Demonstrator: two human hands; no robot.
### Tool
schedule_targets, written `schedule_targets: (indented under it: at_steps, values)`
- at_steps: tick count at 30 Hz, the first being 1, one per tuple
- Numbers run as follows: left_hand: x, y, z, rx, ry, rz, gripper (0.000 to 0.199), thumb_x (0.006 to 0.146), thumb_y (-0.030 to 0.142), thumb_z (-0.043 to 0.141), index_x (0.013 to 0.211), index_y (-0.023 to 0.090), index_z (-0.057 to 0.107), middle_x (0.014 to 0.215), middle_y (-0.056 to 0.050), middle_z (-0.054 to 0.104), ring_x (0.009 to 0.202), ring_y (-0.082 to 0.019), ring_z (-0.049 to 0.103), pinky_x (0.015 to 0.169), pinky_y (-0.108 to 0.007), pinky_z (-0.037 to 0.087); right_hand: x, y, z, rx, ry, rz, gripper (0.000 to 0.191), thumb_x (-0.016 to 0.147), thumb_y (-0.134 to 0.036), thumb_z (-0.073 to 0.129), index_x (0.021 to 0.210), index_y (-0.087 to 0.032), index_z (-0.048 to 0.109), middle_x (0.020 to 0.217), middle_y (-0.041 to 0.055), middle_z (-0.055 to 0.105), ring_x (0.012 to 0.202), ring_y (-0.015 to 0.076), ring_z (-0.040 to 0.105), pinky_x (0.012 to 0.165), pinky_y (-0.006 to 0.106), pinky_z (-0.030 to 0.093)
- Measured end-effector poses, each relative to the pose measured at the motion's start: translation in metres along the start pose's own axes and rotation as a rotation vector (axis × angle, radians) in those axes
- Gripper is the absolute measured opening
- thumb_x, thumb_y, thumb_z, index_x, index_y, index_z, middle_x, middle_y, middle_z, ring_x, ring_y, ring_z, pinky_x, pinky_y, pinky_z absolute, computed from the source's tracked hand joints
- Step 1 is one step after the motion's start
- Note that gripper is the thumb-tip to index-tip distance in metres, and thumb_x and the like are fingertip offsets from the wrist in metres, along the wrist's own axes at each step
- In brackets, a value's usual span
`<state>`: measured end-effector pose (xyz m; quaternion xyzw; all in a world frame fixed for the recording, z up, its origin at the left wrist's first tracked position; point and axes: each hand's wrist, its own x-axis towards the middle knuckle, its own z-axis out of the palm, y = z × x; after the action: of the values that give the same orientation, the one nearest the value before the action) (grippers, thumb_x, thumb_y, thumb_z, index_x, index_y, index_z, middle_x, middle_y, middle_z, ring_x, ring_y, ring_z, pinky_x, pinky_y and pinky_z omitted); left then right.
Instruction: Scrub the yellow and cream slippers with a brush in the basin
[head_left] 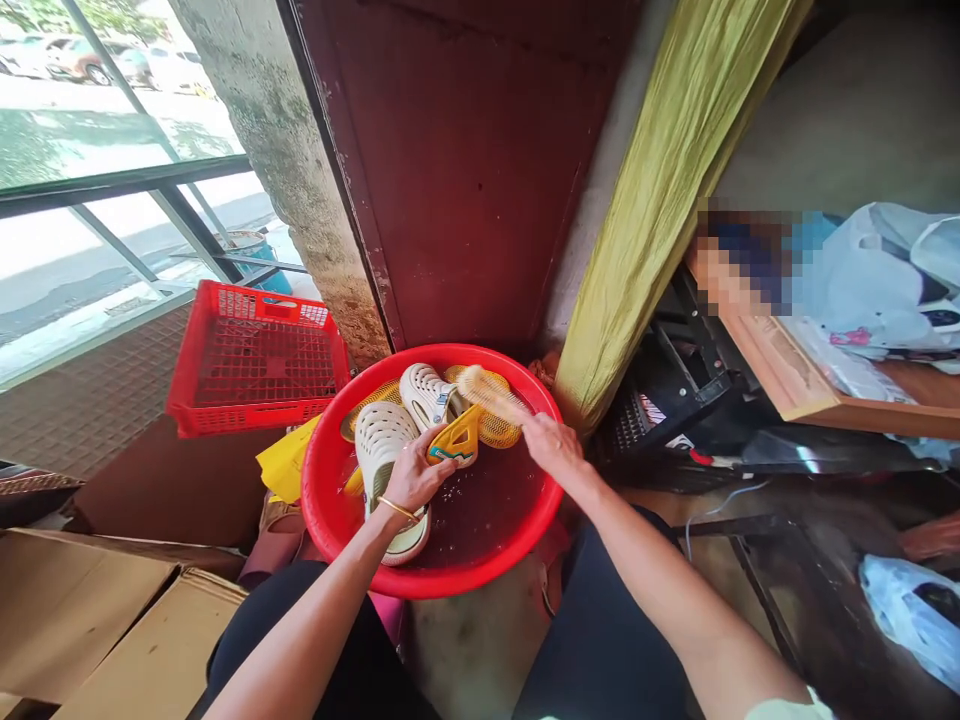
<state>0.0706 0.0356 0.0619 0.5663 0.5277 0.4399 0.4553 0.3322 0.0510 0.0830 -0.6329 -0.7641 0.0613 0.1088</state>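
My left hand point(420, 472) is closed on a yellow shoe piece point(466, 436) with cut-out holes and a teal label. My right hand point(553, 445) grips the handle of a scrubbing brush point(495, 397). The brush head is blurred by motion, just above the yellow piece; whether it touches cannot be told. Beside my left hand, a cream clog point(382, 440) leans in a red basin point(322, 530). A second cream clog point(426, 388) lies behind it. Yellow textured soles point(501, 425) show near the basin's far rim. Dark water with some bubbles fills the bottom.
A red plastic crate point(262, 365) stands at the left, above cardboard boxes point(82, 590). Yellow cloth or paper point(289, 460) sits by the basin's left side. Behind is a dark red door point(465, 180). At right are a yellow-green curtain point(660, 200) and a wooden tabletop point(806, 390) with plastic bags.
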Motion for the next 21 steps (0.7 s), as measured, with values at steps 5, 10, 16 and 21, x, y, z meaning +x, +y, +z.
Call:
schedule_targets:
  at_steps: [5,10,16,21]
  values:
    - [-0.003,0.012,-0.012,-0.13,-0.178,-0.093,0.08,0.068,0.038,0.085,0.141,0.016,0.062,0.099,-0.007,0.078,0.079,-0.023,0.07,0.072,-0.033,0.054,0.015,0.005,0.009,0.345,0.219,-0.082,0.071,0.097,-0.029,0.056,0.164,-0.021,0.033,0.143,0.0142,0.063,0.124,0.0272,0.065,0.105,0.04,0.053]
    - [0.003,0.028,-0.027,-0.251,-0.289,-0.2,0.083,0.064,0.032,0.09,0.142,0.018,0.063,0.102,-0.008,0.079,0.087,-0.026,0.072,0.079,-0.034,0.056,0.021,-0.013,0.021,0.461,0.177,-0.207,0.077,0.085,-0.02,0.066,0.157,-0.024,0.043,0.158,0.0113,0.049,0.138,0.0256,0.055,0.109,0.039,0.051]
    - [0.025,0.027,-0.029,-0.597,0.092,-0.205,0.069,0.058,0.027,0.095,0.123,0.023,0.072,0.103,-0.004,0.076,0.082,-0.018,0.071,0.073,-0.027,0.057,0.027,-0.008,0.017,0.693,0.137,0.036,0.022,0.084,-0.032,0.071,0.102,-0.019,0.071,0.09,0.0032,0.075,0.084,0.0214,0.072,0.076,0.03,0.058]
    - [0.032,0.012,-0.002,-0.947,0.367,-0.277,0.045,0.087,0.058,0.072,0.112,0.021,0.069,0.102,-0.005,0.072,0.084,-0.014,0.071,0.076,-0.025,0.059,0.011,-0.041,0.029,1.078,0.171,0.255,0.04,0.086,-0.057,0.064,0.099,-0.019,0.063,0.066,-0.0036,0.065,0.045,0.0141,0.06,0.043,0.023,0.047]
